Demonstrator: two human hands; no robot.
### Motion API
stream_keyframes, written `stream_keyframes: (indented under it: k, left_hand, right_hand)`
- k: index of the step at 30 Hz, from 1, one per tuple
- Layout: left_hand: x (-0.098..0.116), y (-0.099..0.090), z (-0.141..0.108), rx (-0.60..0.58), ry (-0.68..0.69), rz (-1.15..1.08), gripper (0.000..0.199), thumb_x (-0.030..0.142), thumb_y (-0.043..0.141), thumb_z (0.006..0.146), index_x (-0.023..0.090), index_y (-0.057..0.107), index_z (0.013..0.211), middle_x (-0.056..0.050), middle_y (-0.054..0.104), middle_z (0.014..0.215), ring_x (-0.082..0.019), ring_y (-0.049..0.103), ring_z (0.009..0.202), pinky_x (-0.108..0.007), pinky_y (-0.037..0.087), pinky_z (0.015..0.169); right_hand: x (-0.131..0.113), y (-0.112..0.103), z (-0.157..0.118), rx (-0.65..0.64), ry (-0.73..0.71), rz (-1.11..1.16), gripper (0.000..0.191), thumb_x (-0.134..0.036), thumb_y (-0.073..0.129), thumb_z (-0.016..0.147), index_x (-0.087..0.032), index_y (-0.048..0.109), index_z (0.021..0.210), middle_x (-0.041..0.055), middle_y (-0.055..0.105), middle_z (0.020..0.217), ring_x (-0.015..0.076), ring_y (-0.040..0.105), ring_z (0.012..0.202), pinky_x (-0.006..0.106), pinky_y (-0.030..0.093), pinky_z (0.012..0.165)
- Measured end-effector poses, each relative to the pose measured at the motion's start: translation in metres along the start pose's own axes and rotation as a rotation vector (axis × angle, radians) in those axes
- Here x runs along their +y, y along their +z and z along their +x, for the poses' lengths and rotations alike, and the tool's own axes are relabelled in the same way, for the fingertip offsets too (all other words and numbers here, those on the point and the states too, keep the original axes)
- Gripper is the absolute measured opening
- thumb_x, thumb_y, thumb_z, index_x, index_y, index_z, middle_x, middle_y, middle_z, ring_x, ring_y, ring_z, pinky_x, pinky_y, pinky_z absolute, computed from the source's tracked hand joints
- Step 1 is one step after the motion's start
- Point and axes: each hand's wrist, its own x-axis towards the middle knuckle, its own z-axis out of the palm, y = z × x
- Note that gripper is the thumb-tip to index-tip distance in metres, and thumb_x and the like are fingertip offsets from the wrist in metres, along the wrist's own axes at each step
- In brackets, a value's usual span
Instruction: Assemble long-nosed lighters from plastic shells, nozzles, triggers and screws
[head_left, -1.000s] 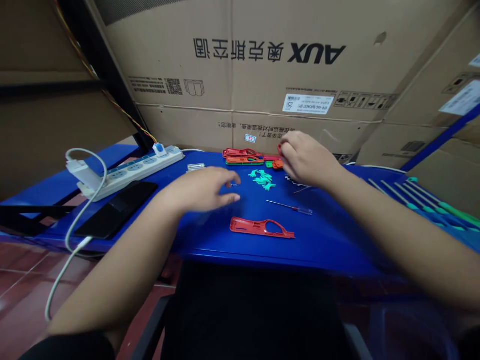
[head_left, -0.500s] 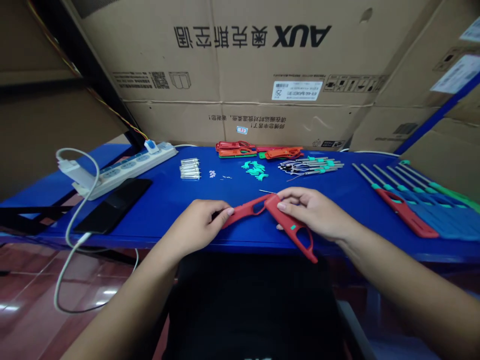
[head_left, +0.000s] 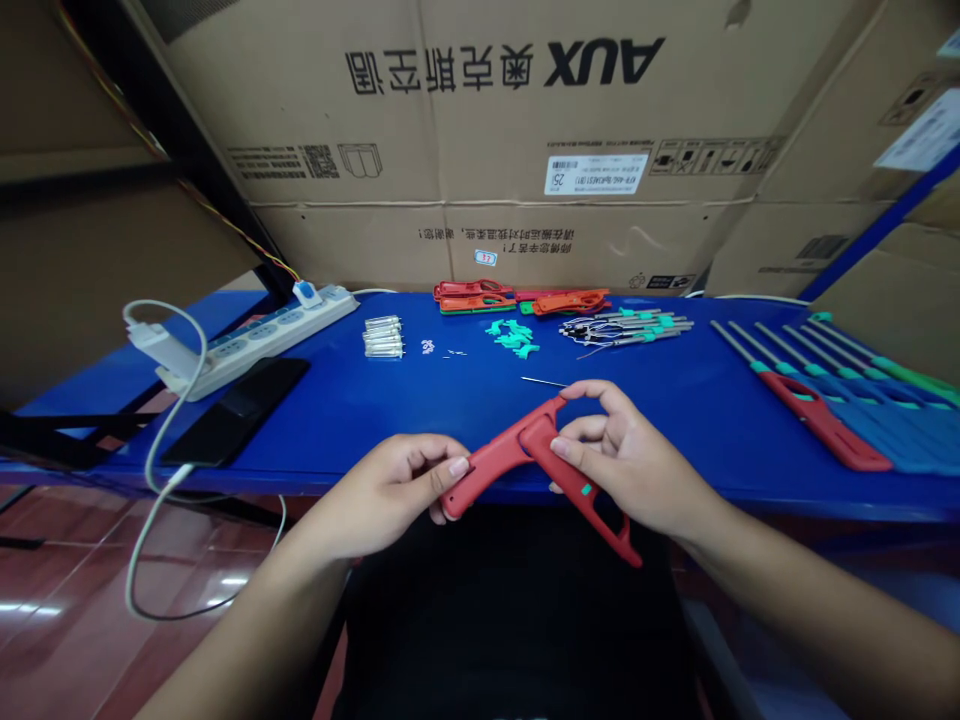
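My left hand (head_left: 405,490) pinches the lower end of a red lighter handle half (head_left: 487,465) between thumb and fingers. This half slants up to the right, its far end touching or nearly touching my right index finger. Closed on a second red handle half (head_left: 579,478), my right hand (head_left: 626,455) keeps it sloping down to the right, overlapping the first. A looped opening and a small green piece (head_left: 586,490) show on this second half. Just beyond my right fingertips is a thin metal rod (head_left: 541,380), its right end hidden.
Along the back lie red and orange handle shells (head_left: 562,302), green triggers (head_left: 513,338), metal tubes with wires (head_left: 637,326) and clear cylinders (head_left: 383,338). Long lighters (head_left: 821,395) lie at right. A phone (head_left: 232,410) and power strip (head_left: 262,335) occupy the left.
The left handle half has tilted more steeply, and its smooth outer face shows more. Both hands have come slightly lower in view, with the two halves overlapping more. The view has shifted a little.
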Motion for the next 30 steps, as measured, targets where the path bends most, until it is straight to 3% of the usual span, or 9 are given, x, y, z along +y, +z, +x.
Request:
stream_keyframes:
  k: [3, 5, 7, 10, 15, 19, 24, 27, 30]
  left_hand:
    - [-0.002, -0.005, 0.006, 0.172, 0.101, 0.315, 0.034, 0.046, 0.051, 0.099, 0.019, 0.071, 0.093, -0.001, 0.067, 0.078, -0.013, 0.061, 0.068, -0.025, 0.047, 0.063]
    - [-0.007, -0.008, 0.013, 0.335, 0.226, 0.543, 0.028, 0.04, 0.054, 0.099, 0.02, 0.073, 0.096, -0.003, 0.07, 0.088, -0.016, 0.063, 0.079, -0.028, 0.049, 0.072]
    - [-0.014, -0.011, 0.021, 0.409, 0.341, 0.648, 0.024, 0.035, 0.056, 0.098, 0.02, 0.075, 0.098, -0.005, 0.072, 0.096, -0.018, 0.064, 0.087, -0.031, 0.05, 0.08]
    - [-0.024, -0.011, 0.032, 0.388, 0.472, 0.729, 0.019, 0.03, 0.059, 0.097, 0.022, 0.076, 0.099, -0.006, 0.071, 0.098, -0.019, 0.063, 0.09, -0.034, 0.05, 0.082]
    - [-0.027, -0.011, 0.033, 0.344, 0.518, 0.721, 0.015, 0.027, 0.063, 0.094, 0.023, 0.075, 0.103, -0.006, 0.07, 0.101, -0.02, 0.061, 0.095, -0.036, 0.051, 0.085]
    - [-0.024, -0.013, 0.027, 0.31, 0.479, 0.689, 0.016, 0.028, 0.064, 0.093, 0.023, 0.074, 0.105, -0.006, 0.069, 0.103, -0.02, 0.061, 0.097, -0.037, 0.051, 0.088]
    - [-0.022, -0.01, 0.027, 0.317, 0.456, 0.695, 0.017, 0.028, 0.062, 0.094, 0.022, 0.072, 0.106, -0.007, 0.068, 0.106, -0.021, 0.059, 0.099, -0.038, 0.05, 0.089]
    - [-0.022, -0.009, 0.027, 0.315, 0.462, 0.702, 0.016, 0.028, 0.061, 0.094, 0.021, 0.072, 0.105, -0.007, 0.068, 0.104, -0.021, 0.059, 0.098, -0.038, 0.049, 0.089]
    - [-0.022, -0.008, 0.027, 0.312, 0.458, 0.703, 0.016, 0.028, 0.061, 0.094, 0.022, 0.072, 0.104, -0.006, 0.068, 0.103, -0.021, 0.059, 0.098, -0.037, 0.049, 0.089]
  right_hand:
    - [-0.02, -0.029, 0.021, 0.079, -0.224, -0.281, 0.037, -0.044, 0.069, 0.085, -0.027, 0.053, 0.114, 0.0006, 0.073, 0.082, 0.0223, 0.074, 0.069, 0.036, 0.059, 0.061]
    - [-0.04, -0.057, 0.051, 0.315, -0.501, -0.642, 0.029, -0.04, 0.068, 0.086, -0.027, 0.064, 0.111, 0.0042, 0.076, 0.095, 0.0252, 0.074, 0.085, 0.041, 0.058, 0.075]
    - [-0.058, -0.082, 0.09, 0.443, -0.606, -0.945, 0.033, -0.038, 0.066, 0.087, -0.027, 0.069, 0.119, 0.0057, 0.077, 0.108, 0.0282, 0.071, 0.099, 0.044, 0.056, 0.085]
    - [-0.07, -0.104, 0.152, 0.278, -0.494, -1.428, 0.035, -0.031, 0.05, 0.095, -0.028, 0.073, 0.121, 0.0038, 0.076, 0.115, 0.025, 0.069, 0.106, 0.04, 0.053, 0.089]
    - [-0.05, -0.108, 0.218, 0.22, -0.368, -1.596, 0.033, -0.032, 0.058, 0.088, -0.033, 0.077, 0.115, 0.0043, 0.077, 0.113, 0.0313, 0.067, 0.108, 0.044, 0.048, 0.092]
    - [-0.034, -0.108, 0.227, 0.175, -0.341, -1.617, 0.036, -0.032, 0.052, 0.091, -0.029, 0.075, 0.119, 0.0058, 0.076, 0.115, 0.0306, 0.067, 0.107, 0.044, 0.048, 0.09]
    - [-0.031, -0.112, 0.201, 0.132, -0.405, -1.594, 0.051, -0.022, 0.046, 0.089, -0.024, 0.061, 0.138, 0.0061, 0.066, 0.135, 0.0264, 0.061, 0.117, 0.039, 0.047, 0.096]
    - [-0.033, -0.118, 0.183, 0.183, -0.4, -1.599, 0.044, -0.022, 0.044, 0.088, -0.016, 0.069, 0.123, 0.0131, 0.071, 0.123, 0.0293, 0.063, 0.109, 0.041, 0.047, 0.09]
    - [-0.03, -0.121, 0.177, 0.133, -0.362, -1.608, 0.034, -0.023, 0.047, 0.084, -0.019, 0.077, 0.1, 0.01, 0.077, 0.103, 0.0273, 0.066, 0.094, 0.039, 0.048, 0.082]
